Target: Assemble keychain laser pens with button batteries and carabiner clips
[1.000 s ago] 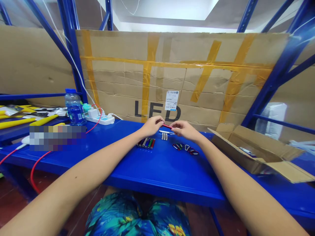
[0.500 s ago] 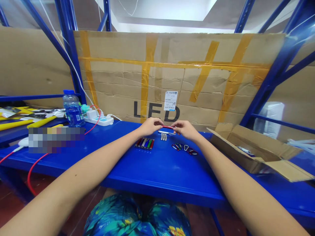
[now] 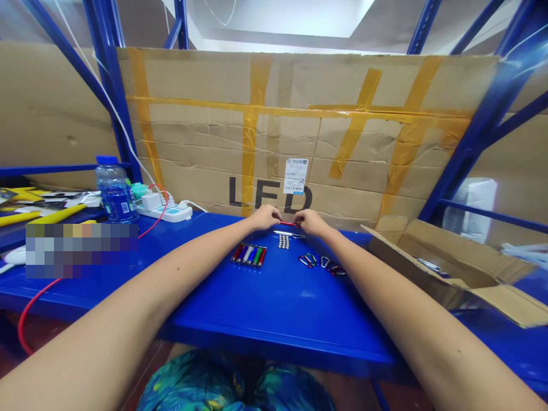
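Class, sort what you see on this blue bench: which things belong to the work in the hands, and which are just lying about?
In the work:
- red tube, held by left hand and right hand
- row of coloured tubes
- small silver pieces
- carabiner clips

Lying about:
- water bottle
- power strip
- open cardboard box

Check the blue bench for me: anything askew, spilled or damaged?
Nothing stands out. Both hands, left hand and right hand, hold a red tube. The small flashlights lie in a neat row, the carabiners grouped beside them.
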`<state>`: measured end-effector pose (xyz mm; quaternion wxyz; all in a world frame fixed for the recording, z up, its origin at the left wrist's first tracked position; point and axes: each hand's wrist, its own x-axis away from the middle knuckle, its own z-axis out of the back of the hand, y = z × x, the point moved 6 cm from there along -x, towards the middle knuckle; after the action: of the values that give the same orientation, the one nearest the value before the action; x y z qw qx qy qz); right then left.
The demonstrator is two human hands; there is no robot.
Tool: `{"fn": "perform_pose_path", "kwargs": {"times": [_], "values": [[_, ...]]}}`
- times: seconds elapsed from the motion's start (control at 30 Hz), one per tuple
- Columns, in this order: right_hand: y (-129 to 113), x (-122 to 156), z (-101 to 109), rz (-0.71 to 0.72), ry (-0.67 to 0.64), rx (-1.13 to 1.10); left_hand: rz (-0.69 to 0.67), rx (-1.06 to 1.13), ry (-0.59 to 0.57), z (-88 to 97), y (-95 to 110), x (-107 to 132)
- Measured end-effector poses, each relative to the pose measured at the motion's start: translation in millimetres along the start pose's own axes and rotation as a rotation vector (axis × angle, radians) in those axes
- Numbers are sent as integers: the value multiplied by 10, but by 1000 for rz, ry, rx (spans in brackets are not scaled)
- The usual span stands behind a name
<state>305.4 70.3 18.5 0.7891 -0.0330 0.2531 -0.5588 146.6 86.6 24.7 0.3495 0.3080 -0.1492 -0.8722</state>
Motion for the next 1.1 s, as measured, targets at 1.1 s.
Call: {"fn": "perform_pose_path", "kwargs": {"times": [1.1], "values": [[-7, 46, -226, -22, -181, -67, 161, 123, -167, -159, -236, 17]]}}
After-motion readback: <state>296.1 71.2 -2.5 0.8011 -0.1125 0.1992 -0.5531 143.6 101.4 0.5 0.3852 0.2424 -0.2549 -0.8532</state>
